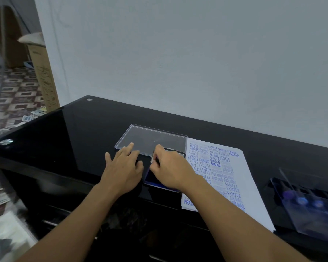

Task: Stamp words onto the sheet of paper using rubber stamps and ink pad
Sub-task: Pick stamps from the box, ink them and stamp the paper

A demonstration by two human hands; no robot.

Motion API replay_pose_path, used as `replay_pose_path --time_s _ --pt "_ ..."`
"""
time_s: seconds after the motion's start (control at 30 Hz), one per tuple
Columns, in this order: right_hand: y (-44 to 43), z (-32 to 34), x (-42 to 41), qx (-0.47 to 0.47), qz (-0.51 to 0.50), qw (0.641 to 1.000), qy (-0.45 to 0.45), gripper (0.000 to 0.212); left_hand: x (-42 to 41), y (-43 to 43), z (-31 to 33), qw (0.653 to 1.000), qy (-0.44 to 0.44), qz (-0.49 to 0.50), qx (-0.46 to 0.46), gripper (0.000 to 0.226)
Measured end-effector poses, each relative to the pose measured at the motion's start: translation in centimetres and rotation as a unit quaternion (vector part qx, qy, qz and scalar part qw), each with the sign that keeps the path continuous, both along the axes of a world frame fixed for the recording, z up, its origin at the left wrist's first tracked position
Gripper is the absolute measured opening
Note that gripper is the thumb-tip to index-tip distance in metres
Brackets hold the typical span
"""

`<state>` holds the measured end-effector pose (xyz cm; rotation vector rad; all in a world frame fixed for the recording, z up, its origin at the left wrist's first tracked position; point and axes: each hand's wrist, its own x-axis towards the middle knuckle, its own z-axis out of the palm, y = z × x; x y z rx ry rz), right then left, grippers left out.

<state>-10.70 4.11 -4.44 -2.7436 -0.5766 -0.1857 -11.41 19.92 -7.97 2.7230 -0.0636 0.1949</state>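
Note:
A white sheet of paper (pixel 244 178) lies on the black glass table (pixel 80 133), covered with blue stamped words such as SAMPLE, FRAGILE and AIR MAIL. Left of it sits the dark blue ink pad (pixel 151 179). My right hand (pixel 170 167) is over the pad, fingers pinched on a small rubber stamp (pixel 154 157) that is mostly hidden. My left hand (pixel 123 167) rests flat on the table beside the pad, fingers spread, one fingertip touching the clear lid (pixel 151 138).
A clear plastic case (pixel 311 203) holding several blue-knobbed stamps stands at the right edge of the table. The wall rises just behind the table. A cardboard box (pixel 44 76) and patterned floor lie to the left.

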Motion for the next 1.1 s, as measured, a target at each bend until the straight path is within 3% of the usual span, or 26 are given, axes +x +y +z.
replay_pose_path --time_s 0.3,1.1 --pt "-3.7 3.2 0.2 0.112 -0.045 0.992 0.034 0.013 -0.1 -1.3 2.7 0.998 -0.033 -0.009 -0.048 0.046" --pt "-14.6 6.1 -0.6 0.082 -0.119 0.989 0.028 0.014 1.2 -12.6 7.3 0.992 -0.002 -0.128 -0.005 0.049"
